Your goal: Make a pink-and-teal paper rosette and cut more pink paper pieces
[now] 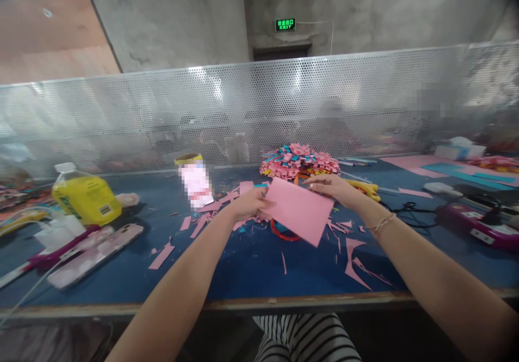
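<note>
A pink sheet [300, 210] is held up at a tilt above the blue table. My left hand [252, 202] pinches its left edge. At the upper right edge, the fingers of my right hand [328, 186] are closed on it, with the thumb partly hidden. Under the sheet, a red ring-shaped object [284, 235] shows only in part. Pink paper scraps [221, 202] lie around both hands. Just beyond stands a heap of pink, blue and yellow cut pieces [298, 161].
To the left are a jug of yellow liquid [87, 197], a phone [97, 254] and a tape roll [188, 159]. On the right lie a yellow tool [364, 190], a purple power strip [480, 224] and pink and blue sheets [450, 170]. A perforated metal screen [227, 108] backs the table.
</note>
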`<state>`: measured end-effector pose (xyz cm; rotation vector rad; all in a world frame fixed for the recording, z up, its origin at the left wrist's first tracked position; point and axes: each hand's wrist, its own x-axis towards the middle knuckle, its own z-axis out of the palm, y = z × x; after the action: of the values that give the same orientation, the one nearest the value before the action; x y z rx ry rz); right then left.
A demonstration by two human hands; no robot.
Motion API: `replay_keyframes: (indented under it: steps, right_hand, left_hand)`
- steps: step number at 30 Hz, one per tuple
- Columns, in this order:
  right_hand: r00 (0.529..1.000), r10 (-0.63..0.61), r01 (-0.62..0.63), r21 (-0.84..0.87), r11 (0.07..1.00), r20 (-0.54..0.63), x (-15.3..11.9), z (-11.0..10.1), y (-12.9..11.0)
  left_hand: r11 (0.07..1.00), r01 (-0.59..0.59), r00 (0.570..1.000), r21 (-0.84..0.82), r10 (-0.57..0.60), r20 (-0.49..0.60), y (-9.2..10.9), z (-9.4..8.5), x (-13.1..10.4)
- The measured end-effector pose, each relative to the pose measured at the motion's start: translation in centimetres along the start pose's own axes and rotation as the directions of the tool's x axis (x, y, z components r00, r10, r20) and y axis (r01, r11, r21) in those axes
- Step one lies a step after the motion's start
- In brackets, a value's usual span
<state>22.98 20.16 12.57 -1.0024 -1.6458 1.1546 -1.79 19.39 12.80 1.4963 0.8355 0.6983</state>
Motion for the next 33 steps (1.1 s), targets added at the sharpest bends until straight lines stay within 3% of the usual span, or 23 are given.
replay_keyframes:
  steps: [4,9,13,19,25,27,30,33]
  right_hand:
    - [0.961,0.084,-0.054,-0.117,0.992,0.265,-0.8,0.8,-0.4]
    - [0.934,-0.013,0.104,-0.235,0.966,0.357,-0.8,2.4,-0.1]
    - [0.947,-0.088,0.167,-0.238,0.957,0.310,-0.4,2.9,0.4]
    - [0.985,-0.002,0.023,-0.116,0.993,0.174,-0.4,3.5,0.6]
    - [0.990,0.016,0.002,-0.121,0.993,0.141,-0.5,3.5,0.9]
    - [0.986,0.017,0.007,-0.143,0.990,0.166,-0.4,3.6,1.1]
    - [0.972,-0.004,0.040,-0.147,0.988,0.236,-0.4,3.9,1.3]
    - [0.957,-0.041,0.084,-0.139,0.987,0.286,-0.5,4.5,1.4]
  left_hand:
    - [0.989,0.107,0.988,0.106,-0.118,0.104,-0.1,0.6,-0.2]
    - [0.978,0.133,0.969,0.162,-0.163,0.185,-0.1,1.6,-0.3]
    - [0.969,0.140,0.942,0.204,-0.194,0.274,0.3,2.0,-0.5]
    - [0.974,0.127,0.932,0.187,-0.182,0.312,0.4,1.9,-0.5]
    - [0.970,0.107,0.928,0.217,-0.176,0.330,0.4,1.8,-0.7]
    - [0.967,0.054,0.946,0.250,-0.129,0.296,0.4,2.1,-0.6]
    - [0.935,-0.046,0.992,0.353,0.000,0.129,0.2,2.8,-0.2]
    - [0.836,-0.140,0.981,0.531,0.189,-0.038,-0.2,3.5,0.3]
